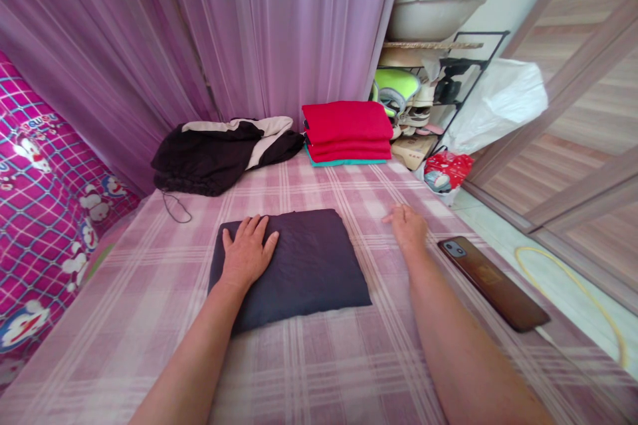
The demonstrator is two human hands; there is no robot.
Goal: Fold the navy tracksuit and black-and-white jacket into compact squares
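Observation:
A dark navy folded garment [304,272] lies flat on the plaid bed sheet [164,345]. My left hand [248,249] rests on its left part, fingers spread. To the garment's right, apart from it, is my right hand [407,231], low over the sheet or touching it. Its fingers are loosely bent, with one pointing left, and nothing shows in them. Farther back sits a stack of folded red cloth [349,129] with a turquoise piece at the bottom. Left of that stack lies a black and white garment [214,153] with a loose cord.
A brown-cased phone [493,282] with a white cable lies near the bed's right edge. Purple curtains [289,26] hang behind. At the back right stand a rack [471,66] with shoes and basins, a white bag [513,103] and a red bag [446,169]. A yellow hose [578,279] crosses the floor.

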